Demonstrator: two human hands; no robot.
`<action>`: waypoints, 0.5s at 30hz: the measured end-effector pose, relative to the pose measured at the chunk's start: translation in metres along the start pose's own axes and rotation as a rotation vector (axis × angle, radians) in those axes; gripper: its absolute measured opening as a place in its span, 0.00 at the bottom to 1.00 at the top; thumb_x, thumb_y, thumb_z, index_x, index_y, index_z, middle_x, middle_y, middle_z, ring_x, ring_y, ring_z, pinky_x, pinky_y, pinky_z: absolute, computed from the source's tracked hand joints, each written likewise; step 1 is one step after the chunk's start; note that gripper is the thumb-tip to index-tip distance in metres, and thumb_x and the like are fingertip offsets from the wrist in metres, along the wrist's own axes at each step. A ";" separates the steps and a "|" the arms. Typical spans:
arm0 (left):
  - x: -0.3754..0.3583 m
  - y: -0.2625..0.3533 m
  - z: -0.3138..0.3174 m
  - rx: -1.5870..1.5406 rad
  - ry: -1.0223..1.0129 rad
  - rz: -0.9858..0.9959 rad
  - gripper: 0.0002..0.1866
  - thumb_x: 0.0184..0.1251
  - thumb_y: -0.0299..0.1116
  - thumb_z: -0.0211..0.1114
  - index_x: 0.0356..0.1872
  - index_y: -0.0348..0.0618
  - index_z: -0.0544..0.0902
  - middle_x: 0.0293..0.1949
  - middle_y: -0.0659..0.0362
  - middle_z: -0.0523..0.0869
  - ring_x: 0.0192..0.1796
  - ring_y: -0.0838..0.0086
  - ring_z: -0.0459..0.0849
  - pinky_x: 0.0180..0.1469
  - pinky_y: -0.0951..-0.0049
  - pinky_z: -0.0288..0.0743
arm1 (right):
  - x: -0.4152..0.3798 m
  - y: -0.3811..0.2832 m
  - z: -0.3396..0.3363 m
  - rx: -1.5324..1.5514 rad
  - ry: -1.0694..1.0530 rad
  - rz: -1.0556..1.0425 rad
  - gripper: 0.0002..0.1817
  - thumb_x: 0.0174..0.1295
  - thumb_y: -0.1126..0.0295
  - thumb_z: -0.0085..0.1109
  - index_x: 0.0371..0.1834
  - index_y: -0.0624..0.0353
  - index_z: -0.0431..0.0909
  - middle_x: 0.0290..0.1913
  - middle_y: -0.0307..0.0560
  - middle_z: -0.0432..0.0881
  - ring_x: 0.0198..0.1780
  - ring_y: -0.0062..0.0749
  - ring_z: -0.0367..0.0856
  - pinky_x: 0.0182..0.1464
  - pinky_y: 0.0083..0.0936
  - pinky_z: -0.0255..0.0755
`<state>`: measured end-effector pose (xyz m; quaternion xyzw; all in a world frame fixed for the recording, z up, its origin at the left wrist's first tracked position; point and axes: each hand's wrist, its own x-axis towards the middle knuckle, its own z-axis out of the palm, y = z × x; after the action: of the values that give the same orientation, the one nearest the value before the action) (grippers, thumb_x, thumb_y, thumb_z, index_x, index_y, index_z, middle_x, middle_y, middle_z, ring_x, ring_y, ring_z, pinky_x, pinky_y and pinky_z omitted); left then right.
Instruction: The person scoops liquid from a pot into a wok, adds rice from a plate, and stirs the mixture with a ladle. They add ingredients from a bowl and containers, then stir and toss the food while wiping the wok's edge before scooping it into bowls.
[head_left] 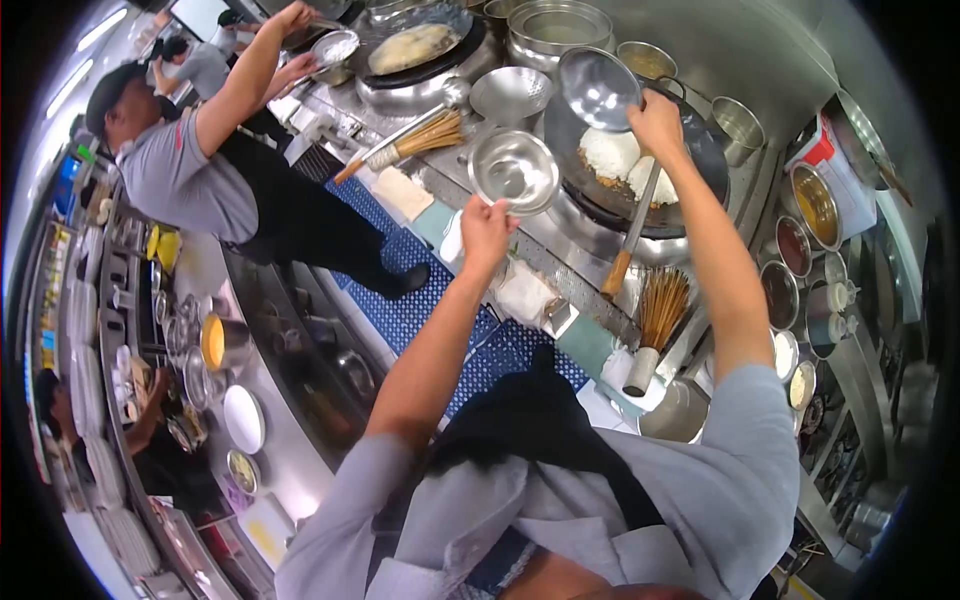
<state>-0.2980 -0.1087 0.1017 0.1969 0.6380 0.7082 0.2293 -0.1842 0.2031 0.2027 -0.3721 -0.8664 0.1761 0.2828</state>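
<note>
My left hand [487, 228] grips the rim of a metal bowl [513, 172], which is held over the counter left of the wok. In my right hand [657, 122] is a second metal bowl [598, 88], tilted above the wok [705, 150]. Two mounds of white rice [609, 155] lie in the wok on some browned food. A ladle with a wooden handle [617, 273] rests across the wok's near edge. Just below it, a bamboo brush [664, 306] lies on the counter edge.
A co-worker [190, 165] stands at the left by another wok [415, 50]. Another bamboo brush [430, 135] and a perforated strainer [511, 95] lie between the woks. Sauce containers [793, 246] line the right. White cloths [525, 292] sit on the front edge.
</note>
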 end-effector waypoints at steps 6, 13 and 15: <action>-0.019 -0.040 -0.009 -0.324 0.012 -0.239 0.05 0.78 0.29 0.64 0.43 0.41 0.76 0.34 0.59 0.86 0.32 0.76 0.87 0.31 0.79 0.78 | -0.155 -0.050 0.027 0.128 -0.077 0.128 0.23 0.60 0.58 0.72 0.50 0.66 0.82 0.41 0.65 0.87 0.50 0.52 0.88 0.56 0.46 0.81; -0.130 -0.039 -0.164 -0.392 0.141 -0.128 0.13 0.77 0.24 0.61 0.59 0.41 0.78 0.48 0.58 0.87 0.39 0.78 0.85 0.40 0.78 0.80 | -0.238 0.021 -0.004 -0.174 -0.155 0.491 0.25 0.61 0.67 0.63 0.60 0.68 0.75 0.52 0.73 0.85 0.58 0.67 0.83 0.62 0.49 0.76; -0.174 -0.040 -0.220 -0.419 0.314 -0.056 0.13 0.77 0.21 0.59 0.59 0.41 0.78 0.47 0.58 0.87 0.39 0.79 0.83 0.38 0.81 0.78 | -0.248 -0.019 -0.051 -0.075 -0.152 0.463 0.24 0.66 0.67 0.58 0.64 0.65 0.76 0.51 0.73 0.85 0.55 0.67 0.84 0.60 0.50 0.76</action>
<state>-0.2781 -0.3843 0.0406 0.0152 0.5104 0.8402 0.1825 -0.0227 0.0113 0.1633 -0.5566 -0.7828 0.2313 0.1546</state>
